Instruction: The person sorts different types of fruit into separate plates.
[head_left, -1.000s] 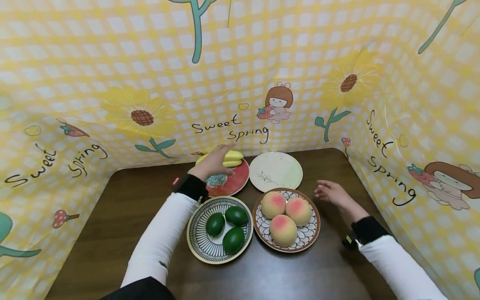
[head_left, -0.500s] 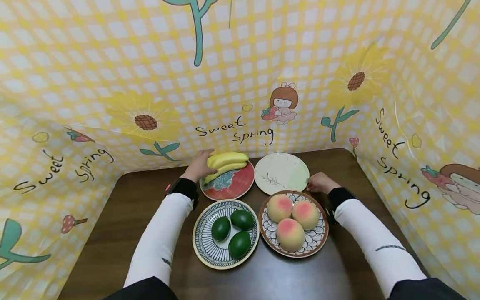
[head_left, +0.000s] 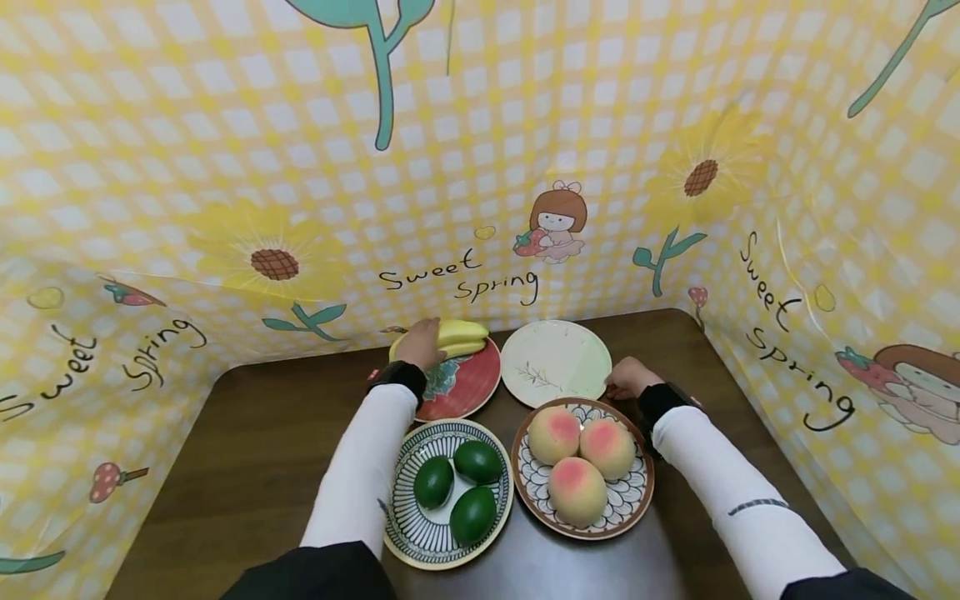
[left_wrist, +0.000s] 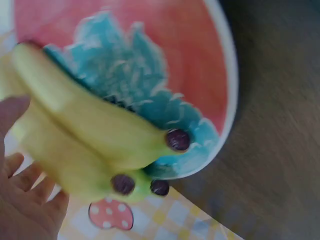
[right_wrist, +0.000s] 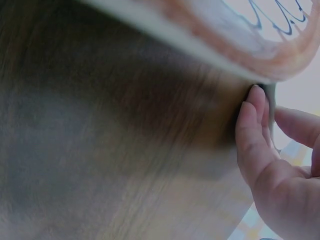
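My left hand (head_left: 422,344) grips a bunch of yellow bananas (head_left: 462,336) lying on the red plate (head_left: 480,379) at the back. In the left wrist view, the thumb lies over the bananas (left_wrist: 85,135) and the fingers (left_wrist: 32,176) reach along their outer side; their dark tips point away from the hand. At the right rim of a pale, leaf-patterned plate (head_left: 555,358), my right hand (head_left: 632,377) pinches the edge. The right wrist view has fingers (right_wrist: 250,135) beneath that rim, the thumb above it.
In front, a striped plate (head_left: 408,533) bears three dark green fruits (head_left: 474,515), and a brown-rimmed plate (head_left: 630,508) bears three peaches (head_left: 577,492). All four plates stand close together on the dark wooden table (head_left: 247,467). A yellow checked cloth (head_left: 480,167) encloses the back and sides.
My left hand has come down from above the red plate onto the bananas. From beside the peach plate, my right hand has moved left to the pale plate's rim.
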